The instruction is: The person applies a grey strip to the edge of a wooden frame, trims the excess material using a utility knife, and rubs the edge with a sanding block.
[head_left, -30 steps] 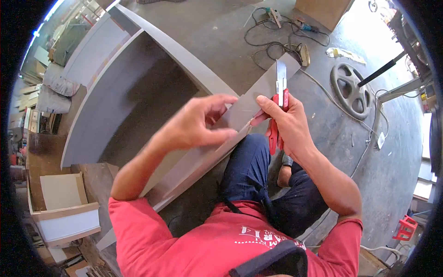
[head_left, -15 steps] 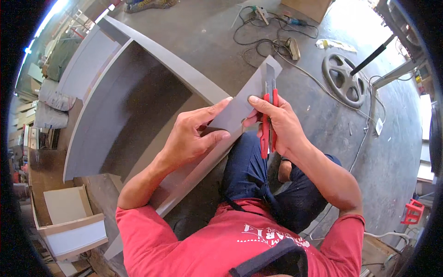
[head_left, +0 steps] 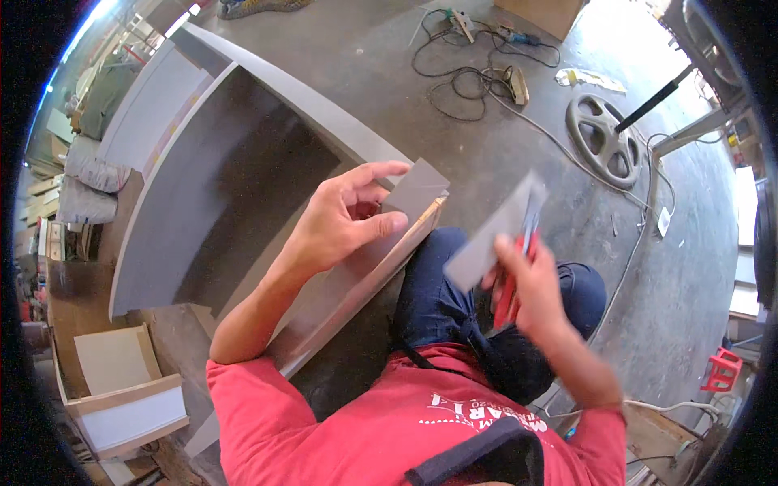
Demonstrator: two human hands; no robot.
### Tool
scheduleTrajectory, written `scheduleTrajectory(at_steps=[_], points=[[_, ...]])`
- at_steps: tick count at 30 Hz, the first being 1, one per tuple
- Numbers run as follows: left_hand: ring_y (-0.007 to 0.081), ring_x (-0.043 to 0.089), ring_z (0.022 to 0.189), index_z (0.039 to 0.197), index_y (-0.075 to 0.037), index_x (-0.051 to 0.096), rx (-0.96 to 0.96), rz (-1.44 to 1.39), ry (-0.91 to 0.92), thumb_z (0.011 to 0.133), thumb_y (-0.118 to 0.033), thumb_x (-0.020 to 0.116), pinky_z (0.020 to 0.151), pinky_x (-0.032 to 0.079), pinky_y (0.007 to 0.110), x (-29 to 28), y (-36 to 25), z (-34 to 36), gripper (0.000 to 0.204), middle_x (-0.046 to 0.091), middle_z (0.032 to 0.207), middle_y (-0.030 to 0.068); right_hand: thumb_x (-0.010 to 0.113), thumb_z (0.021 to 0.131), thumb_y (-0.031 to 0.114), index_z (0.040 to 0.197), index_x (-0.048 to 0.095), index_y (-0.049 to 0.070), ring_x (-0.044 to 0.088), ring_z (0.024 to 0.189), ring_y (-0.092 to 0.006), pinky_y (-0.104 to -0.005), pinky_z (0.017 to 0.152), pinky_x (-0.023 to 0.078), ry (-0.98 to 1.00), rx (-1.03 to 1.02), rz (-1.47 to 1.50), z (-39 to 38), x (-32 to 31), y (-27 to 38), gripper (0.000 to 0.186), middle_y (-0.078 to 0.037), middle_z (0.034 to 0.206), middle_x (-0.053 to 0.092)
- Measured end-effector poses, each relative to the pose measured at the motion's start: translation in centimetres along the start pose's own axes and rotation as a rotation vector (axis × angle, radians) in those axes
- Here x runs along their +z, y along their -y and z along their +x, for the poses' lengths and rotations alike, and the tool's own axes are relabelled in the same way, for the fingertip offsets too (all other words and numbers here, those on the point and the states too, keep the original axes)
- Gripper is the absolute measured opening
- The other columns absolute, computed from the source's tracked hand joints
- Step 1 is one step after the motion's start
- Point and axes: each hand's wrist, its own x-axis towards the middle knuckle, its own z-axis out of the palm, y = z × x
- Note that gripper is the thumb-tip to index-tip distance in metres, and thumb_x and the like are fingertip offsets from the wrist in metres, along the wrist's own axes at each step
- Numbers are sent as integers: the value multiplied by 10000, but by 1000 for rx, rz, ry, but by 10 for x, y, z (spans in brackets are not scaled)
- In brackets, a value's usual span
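Observation:
My left hand [head_left: 344, 219] is closed on a small grey piece of sheet [head_left: 417, 185], thumb on the near side and fingers beyond it, at the end of a grey panel. Bare tan edging [head_left: 429, 215] shows along that panel's end. Over my knees, my right hand [head_left: 527, 287], smeared by motion, holds a red-handled utility knife [head_left: 506, 301] together with a flat grey strip [head_left: 486, 247]. The strip lies along the knife, apart from the panel. A large curved grey furniture carcass [head_left: 219, 174] stands left of my legs, its dark hollow facing me.
Corded power tools [head_left: 515, 85] and tangled cable lie on the floor ahead. A grey spoked wheel [head_left: 600, 139] on a stand is at the right. A red plastic stool [head_left: 721, 370] sits at far right. Tan-edged white panels [head_left: 134, 409] are at lower left.
My right hand has moved right and down with the knife and the grey strip, away from the panel. My left hand stays near the panel end, holding a smaller grey piece.

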Motion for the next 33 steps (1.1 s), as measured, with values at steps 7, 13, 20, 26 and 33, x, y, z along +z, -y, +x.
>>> scheduleTrajectory(at_steps=[7,13,20,26,33], points=[[114,702,942,1230,-8,645,-112,-309,134,925,-84,776,835,566,281,7,23,17,341,750,1088,71,726,951,346,925,688,11,685,774,-477,-525,702,535,213,-77,-1132,-42,-1,-123,338,-272,791,677],[141,731,883,1247,16,621,-120,-327,153,972,-127,735,813,556,263,9,14,12,331,762,1032,113,718,982,177,852,660,-18,530,628,-144,-336,607,453,42,-356,-600,-19,-14,-22,241,-105,674,596],[166,740,863,1275,54,596,-130,-330,119,970,-109,731,797,574,293,6,13,14,371,769,1018,126,735,972,198,944,698,-14,454,675,-73,-296,609,416,96,-696,-635,52,39,100,217,10,681,503],[165,736,876,1300,35,606,-141,-372,209,971,-112,723,795,610,324,-4,9,9,379,761,1043,117,750,965,206,932,720,-28,487,687,-51,-279,608,418,361,-542,-618,66,62,107,238,35,710,570],[184,744,872,1274,37,614,-76,-291,145,969,-138,728,775,647,358,-13,-41,-12,369,746,1034,116,755,964,192,917,728,-14,560,707,-48,-255,625,455,432,-613,-454,43,77,134,213,24,739,642]])
